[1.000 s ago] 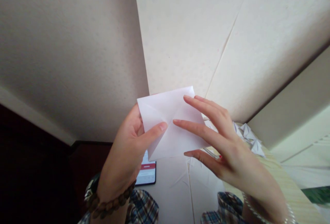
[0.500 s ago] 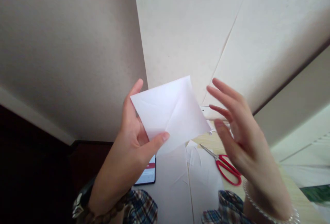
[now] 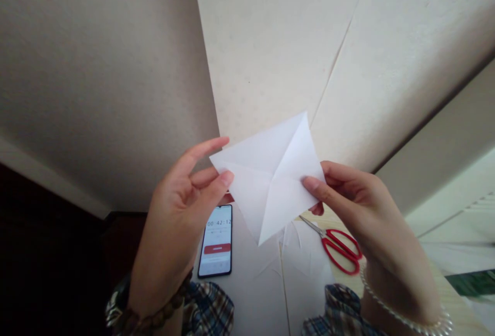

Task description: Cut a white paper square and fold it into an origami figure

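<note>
A folded white sheet of paper [image 3: 251,171] is held up in front of me, roughly diamond-shaped, with a crease running down from its top corner. My left hand [image 3: 185,191] pinches its left corner, thumb on the front face and other fingers behind. On the opposite side, my right hand [image 3: 348,191] grips the right edge between thumb and fingers, most of which are hidden behind the paper. Below the right hand lie red-handled scissors [image 3: 342,253]. Under the left hand rests a phone [image 3: 215,243] with a lit timer screen.
White sheets [image 3: 259,300] cover part of the light wooden table [image 3: 444,295]. Thin paper scraps [image 3: 292,235] lie beneath the held paper. A pale wall [image 3: 263,42] rises close behind the table, meeting another wall [image 3: 116,78] on the left.
My right hand has moved left and taken hold of the paper's right edge. The left hand's hold has shifted outward to the corner, and the paper has turned, uncovering more of the phone.
</note>
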`<state>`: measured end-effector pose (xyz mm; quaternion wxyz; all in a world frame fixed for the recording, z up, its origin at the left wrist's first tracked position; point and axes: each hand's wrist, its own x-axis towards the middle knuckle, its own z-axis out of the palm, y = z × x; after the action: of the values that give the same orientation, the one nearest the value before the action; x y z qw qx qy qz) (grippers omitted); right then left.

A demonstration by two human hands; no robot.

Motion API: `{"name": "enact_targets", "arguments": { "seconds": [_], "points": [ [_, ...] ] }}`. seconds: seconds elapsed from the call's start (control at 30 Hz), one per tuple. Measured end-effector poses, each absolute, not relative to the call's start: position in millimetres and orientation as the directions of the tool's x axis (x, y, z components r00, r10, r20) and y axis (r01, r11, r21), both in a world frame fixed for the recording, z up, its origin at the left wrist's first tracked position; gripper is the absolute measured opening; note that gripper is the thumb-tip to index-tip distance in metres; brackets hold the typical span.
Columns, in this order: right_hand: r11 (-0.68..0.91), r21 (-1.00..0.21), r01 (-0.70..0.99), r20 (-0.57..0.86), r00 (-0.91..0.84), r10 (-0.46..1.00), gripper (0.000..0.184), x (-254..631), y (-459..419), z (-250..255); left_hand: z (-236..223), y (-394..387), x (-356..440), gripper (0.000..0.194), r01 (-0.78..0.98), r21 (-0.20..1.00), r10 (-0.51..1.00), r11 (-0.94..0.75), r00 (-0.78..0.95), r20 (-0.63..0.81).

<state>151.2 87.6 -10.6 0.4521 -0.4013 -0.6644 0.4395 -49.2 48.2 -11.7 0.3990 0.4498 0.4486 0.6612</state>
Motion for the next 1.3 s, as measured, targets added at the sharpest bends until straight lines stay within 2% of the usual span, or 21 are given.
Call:
{"name": "enact_targets", "arguments": {
  "seconds": [0.1, 0.4, 0.57, 0.7, 0.77, 0.97, 1.3],
  "points": [
    [0.302, -0.932, 0.199, 0.23, -0.317, 0.92, 0.027, 156, 87, -10, -13, 48, -53, 0.013, -0.036, 0.96, 0.919, -0.278, -0.302, 0.255],
    [0.297, -0.918, 0.262, 0.185, -0.38, 0.906, 0.027, 160, 86, -11, -16, 49, -56, 0.005, 0.054, 0.961, 0.913, -0.271, -0.303, 0.274],
    [0.346, -0.851, 0.394, 0.141, -0.463, 0.875, 0.026, 165, 87, -12, -11, 47, -55, 0.012, 0.062, 0.972, 0.944, -0.225, -0.234, 0.233],
    [0.434, -0.78, 0.45, 0.175, -0.509, 0.843, 0.031, 166, 85, -11, -8, 46, -55, 0.002, 0.149, 0.977, 0.978, -0.154, -0.121, 0.172],
    [0.454, -0.766, 0.454, 0.185, -0.521, 0.833, 0.033, 165, 85, -11, -8, 45, -55, 0.005, 0.182, 0.977, 0.986, -0.115, -0.099, 0.135],
    [0.461, -0.758, 0.462, 0.187, -0.523, 0.832, 0.034, 165, 84, -11, -7, 44, -55, 0.02, 0.203, 0.974, 0.981, -0.096, -0.144, 0.127],
    [0.477, -0.753, 0.453, 0.206, -0.525, 0.826, 0.035, 165, 84, -11, -4, 46, -53, 0.024, 0.253, 0.957, 0.964, -0.14, -0.185, 0.19]
  ]
}}
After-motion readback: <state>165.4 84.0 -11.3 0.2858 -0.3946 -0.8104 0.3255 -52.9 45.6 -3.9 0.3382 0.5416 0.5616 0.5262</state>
